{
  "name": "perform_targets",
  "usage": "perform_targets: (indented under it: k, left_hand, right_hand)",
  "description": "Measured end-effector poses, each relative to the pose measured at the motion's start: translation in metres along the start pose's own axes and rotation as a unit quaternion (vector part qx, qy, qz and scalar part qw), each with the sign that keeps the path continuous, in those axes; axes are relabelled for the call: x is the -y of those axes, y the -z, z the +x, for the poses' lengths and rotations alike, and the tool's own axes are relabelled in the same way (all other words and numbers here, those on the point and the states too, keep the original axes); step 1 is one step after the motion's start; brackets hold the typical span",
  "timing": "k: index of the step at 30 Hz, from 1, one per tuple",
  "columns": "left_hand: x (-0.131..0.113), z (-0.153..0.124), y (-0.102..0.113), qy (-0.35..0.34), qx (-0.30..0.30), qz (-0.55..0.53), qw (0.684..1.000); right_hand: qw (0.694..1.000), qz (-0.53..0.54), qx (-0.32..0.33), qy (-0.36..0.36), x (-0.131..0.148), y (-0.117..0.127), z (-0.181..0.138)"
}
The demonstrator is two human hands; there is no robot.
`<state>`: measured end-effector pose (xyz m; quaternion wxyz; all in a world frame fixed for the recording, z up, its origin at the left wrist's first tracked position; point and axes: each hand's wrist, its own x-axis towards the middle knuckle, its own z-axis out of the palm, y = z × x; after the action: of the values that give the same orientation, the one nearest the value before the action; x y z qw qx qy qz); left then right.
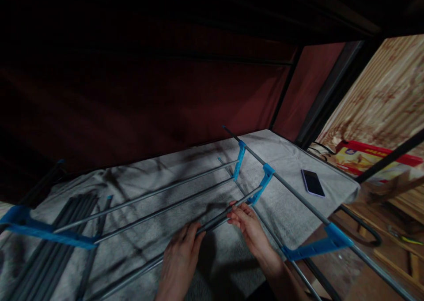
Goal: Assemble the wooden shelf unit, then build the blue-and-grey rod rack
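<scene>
My left hand is closed around a grey metal tube, palm down. My right hand pinches the same tube near its far end, thumb and fingers pressed together. That end meets a blue plastic bracket; whether it is seated inside cannot be made out. A second tube runs close below the first, partly hidden by my hands. The bracket sits on a long grey rod together with another blue bracket and a nearer one. Two crosswise tubes reach a blue bracket at the left.
Several loose grey tubes lie side by side at the left on a grey cloth. A phone rests on the cloth at the right. Dark red panels stand behind. A red and yellow box is beyond the right edge.
</scene>
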<state>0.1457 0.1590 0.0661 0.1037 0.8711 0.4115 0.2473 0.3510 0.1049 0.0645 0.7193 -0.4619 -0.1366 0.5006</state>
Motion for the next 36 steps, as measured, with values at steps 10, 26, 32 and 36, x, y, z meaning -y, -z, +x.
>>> perform_targets:
  k: [10, 26, 32, 36]
  left_hand:
    - [-0.021, -0.002, 0.02, 0.044, 0.04, 0.034, 0.998]
    - [-0.032, 0.022, 0.036, -0.015, 0.016, 0.111, 0.994]
    - [-0.026, 0.048, 0.043, -0.066, 0.013, 0.121, 0.99]
    - [-0.01, 0.068, 0.047, -0.096, 0.005, 0.128, 0.987]
  right_hand:
    - [1.0, -0.017, -0.006, -0.021, 0.0, 0.004, -0.003]
    - [0.997, -0.062, -0.01, -0.051, 0.005, 0.012, 0.049]
    - [0.995, -0.046, -0.032, -0.088, 0.012, 0.013, 0.071]
    - [0.996, -0.016, -0.036, -0.086, 0.015, -0.001, 0.075]
